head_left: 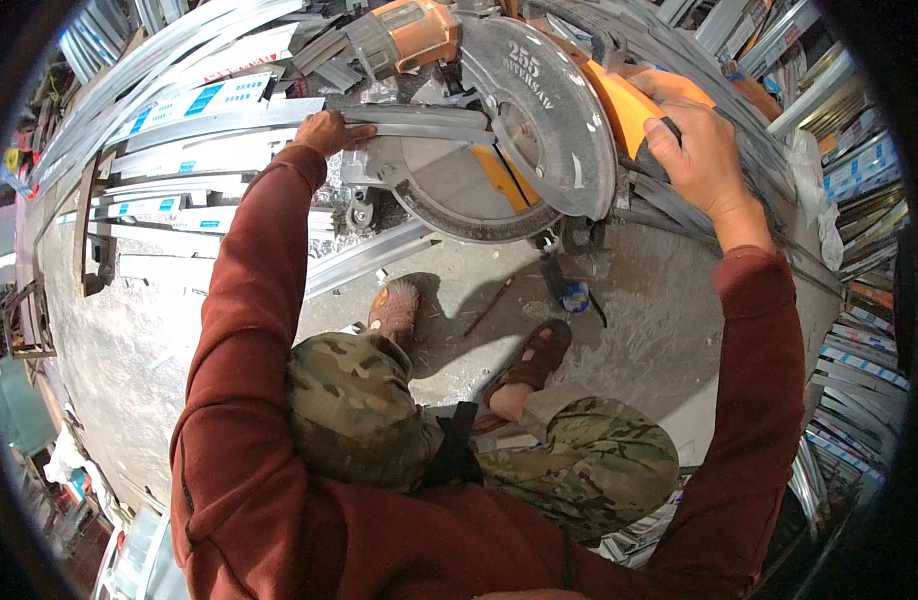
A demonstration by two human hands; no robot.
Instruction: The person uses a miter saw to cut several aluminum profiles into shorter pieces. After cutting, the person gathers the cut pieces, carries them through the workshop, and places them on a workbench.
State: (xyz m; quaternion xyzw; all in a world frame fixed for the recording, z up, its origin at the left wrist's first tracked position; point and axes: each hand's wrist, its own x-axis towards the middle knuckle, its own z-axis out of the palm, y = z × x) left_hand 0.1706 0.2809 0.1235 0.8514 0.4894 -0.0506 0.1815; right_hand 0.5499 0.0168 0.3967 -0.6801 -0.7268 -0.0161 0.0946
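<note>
Your right hand [704, 160] is wrapped around the orange handle [634, 105] at the saw's right side, thumb on the near face, the far fingers partly hidden. Your left hand [324, 132] is closed over a pale metal bar [429, 127], fingers bent on top and thumb stretched along it to the right; how tightly it squeezes, you cannot tell.

Beneath you spreads a grey floor [669, 300], part in sun and part in shadow. On your left lie long metal strips [204, 135], several bearing blue-and-white labels, and more stacked strips [859, 400] line your far right. Ahead of you stands the saw [579, 120], its dark round guard tilted over the bar's right end. The bar lies across the far part of its round base [429, 180], where a yellow insert [497, 175] shows. Your camouflage trousers [354, 415] are bent at the knees below, with brown sandals [539, 352] on your feet. Just past your right sandal sits a small blue-and-white object [576, 297], too small to make out.
</note>
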